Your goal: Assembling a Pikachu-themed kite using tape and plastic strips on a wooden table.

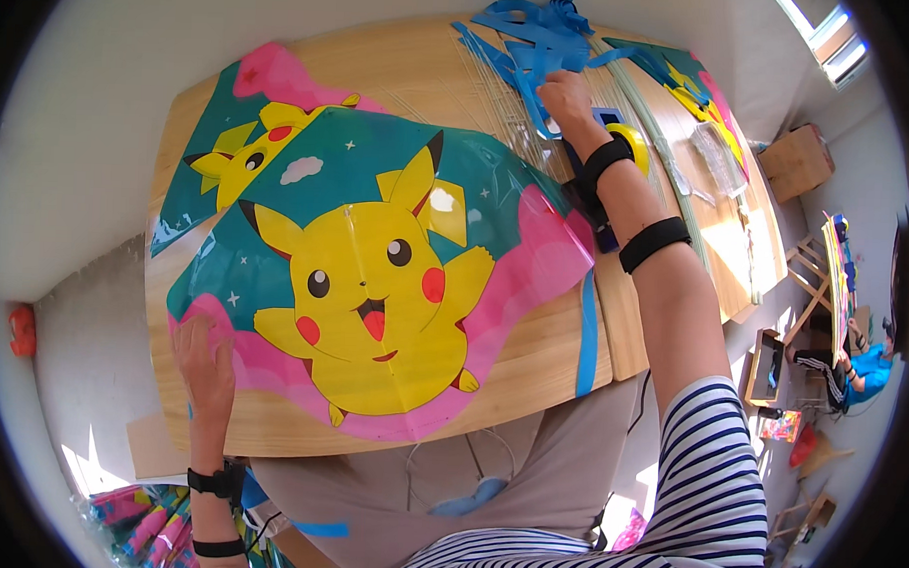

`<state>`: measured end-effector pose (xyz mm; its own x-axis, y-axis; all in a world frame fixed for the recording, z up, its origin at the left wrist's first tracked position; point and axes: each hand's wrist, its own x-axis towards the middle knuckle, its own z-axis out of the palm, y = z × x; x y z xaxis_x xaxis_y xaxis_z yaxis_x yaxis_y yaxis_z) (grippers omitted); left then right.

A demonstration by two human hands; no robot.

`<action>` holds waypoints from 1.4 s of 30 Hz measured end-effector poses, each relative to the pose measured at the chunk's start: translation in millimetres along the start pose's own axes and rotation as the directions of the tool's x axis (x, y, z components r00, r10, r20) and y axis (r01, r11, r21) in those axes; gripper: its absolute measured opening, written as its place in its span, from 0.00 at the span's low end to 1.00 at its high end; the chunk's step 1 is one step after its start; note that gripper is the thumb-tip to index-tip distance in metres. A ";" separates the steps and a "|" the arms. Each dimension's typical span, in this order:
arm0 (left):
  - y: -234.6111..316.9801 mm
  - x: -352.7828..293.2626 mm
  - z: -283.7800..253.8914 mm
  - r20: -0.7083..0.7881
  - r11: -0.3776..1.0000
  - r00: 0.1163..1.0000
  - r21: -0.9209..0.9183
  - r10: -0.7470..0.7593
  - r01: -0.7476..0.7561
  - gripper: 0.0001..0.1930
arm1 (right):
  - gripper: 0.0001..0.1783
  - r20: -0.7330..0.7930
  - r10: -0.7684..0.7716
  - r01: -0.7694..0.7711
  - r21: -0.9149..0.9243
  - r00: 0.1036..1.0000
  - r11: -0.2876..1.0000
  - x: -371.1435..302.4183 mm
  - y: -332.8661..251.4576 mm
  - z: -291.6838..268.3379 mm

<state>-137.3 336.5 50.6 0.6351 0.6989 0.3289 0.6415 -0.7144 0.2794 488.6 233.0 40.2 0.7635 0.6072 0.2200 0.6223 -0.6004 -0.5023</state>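
A glossy kite-like plastic sheet [374, 281] lies across the wooden table before me, printed with a yellow cartoon character on teal and pink. At its lower left edge, my left hand [206, 367] is closed, its bent fingers gripping the pink border. My right hand [569, 100] reaches to the far side, fingers closed beside a tangled heap of blue strips [545, 49]. Whatever those fingers hold is hidden. Thin pale rods [502, 80] lie next to that hand. Under my right forearm sits a dark tape dispenser with a yellow roll [634, 147].
A second printed sheet [234, 161] lies partly under the first. Another printed sheet [716, 113] and clear plastic wrap [717, 163] are at the right. One blue strip [588, 334] hangs by the near edge. Wrapped bundles [151, 529] lie low at left. Another person [869, 377] sits far right.
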 end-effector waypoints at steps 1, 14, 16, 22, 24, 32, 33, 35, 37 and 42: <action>6.2 -4.4 0.9 0.013 1.000 1.000 -0.019 0.013 -0.012 0.16 | 0.07 0.005 -0.031 0.031 -0.043 1.000 0.999 14.9 25.2 -4.9; 49.1 -57.8 1.3 0.195 0.991 0.978 -0.089 -0.079 0.097 0.16 | 0.18 0.156 -0.473 0.489 -0.444 0.867 0.751 45.1 42.6 7.6; 49.6 -56.0 0.9 0.219 0.989 0.971 -0.091 -0.092 0.114 0.15 | 0.19 0.194 -0.392 0.437 -0.460 0.899 0.773 51.5 45.7 12.2; 48.7 -60.6 -3.0 0.218 0.986 0.970 -0.104 -0.104 0.129 0.15 | 0.15 0.131 -0.299 0.319 -0.568 0.945 0.759 54.2 39.6 13.8; 52.6 -57.5 -7.5 0.204 0.986 0.975 -0.119 -0.090 0.116 0.15 | 0.12 -0.053 -0.286 0.244 -0.385 0.957 0.890 57.8 49.2 4.5; 100.1 -51.4 -41.0 0.107 0.907 0.987 -0.393 -0.118 0.151 0.14 | 0.26 -0.109 -0.025 0.105 0.835 0.994 0.541 3.6 -96.5 -87.1; 107.5 -50.0 -45.7 0.101 0.894 0.990 -0.428 -0.100 0.134 0.15 | 0.26 -0.088 -0.020 0.085 0.835 0.996 0.543 -2.7 -101.1 -95.9; 116.8 -56.0 -54.6 0.108 0.869 0.991 -0.480 -0.079 0.121 0.15 | 0.25 -0.045 -0.012 0.044 0.835 0.999 0.549 -15.2 -106.2 -111.7; 121.8 -64.5 -60.7 0.127 0.847 0.990 -0.518 -0.059 0.117 0.14 | 0.20 0.143 0.162 -0.211 0.788 0.976 0.578 -17.2 -82.4 -116.0; 126.1 -91.4 -79.2 0.128 0.855 0.990 -0.506 -0.053 0.111 0.12 | 0.16 0.299 0.241 -0.375 0.840 0.923 0.393 -84.2 -65.1 -112.0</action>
<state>-148.5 179.8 127.3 0.6500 0.7344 0.1951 0.4018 -0.5501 0.7321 403.1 162.7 148.0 0.8031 0.5716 -0.1683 -0.1870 -0.0264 -0.9820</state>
